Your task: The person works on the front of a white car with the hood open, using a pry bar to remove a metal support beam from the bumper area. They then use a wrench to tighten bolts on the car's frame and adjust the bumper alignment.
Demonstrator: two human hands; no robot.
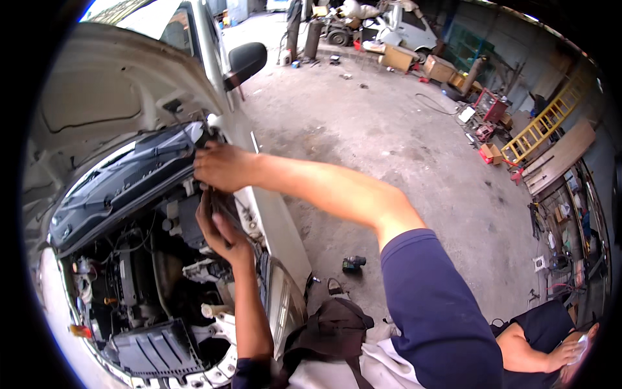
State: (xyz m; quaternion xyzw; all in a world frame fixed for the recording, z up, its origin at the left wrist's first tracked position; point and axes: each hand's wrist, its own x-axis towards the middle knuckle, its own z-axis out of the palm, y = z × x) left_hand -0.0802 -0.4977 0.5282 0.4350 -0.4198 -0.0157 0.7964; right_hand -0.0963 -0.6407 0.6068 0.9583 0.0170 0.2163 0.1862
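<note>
My right hand (223, 166) reaches across to the corner where the black plastic cowl (139, 170) meets the white fender (275, 230). Its fingers are curled closed, and what they grip is hidden. Just below it, my left hand (221, 230) is raised over the fender's inner edge, fingers stretched upward and thumb apart. Nothing plainly shows in the left palm. Both hands are over the side of a car's open engine bay (155, 259), beneath the raised hood (97, 97).
A black door mirror (246, 63) juts out beyond my right hand. On the concrete floor lies a dark power tool (353, 263). A person (541, 340) is at the lower right. Farther off are a yellow ladder (544, 120), cardboard boxes (440, 67) and a white vehicle (408, 29).
</note>
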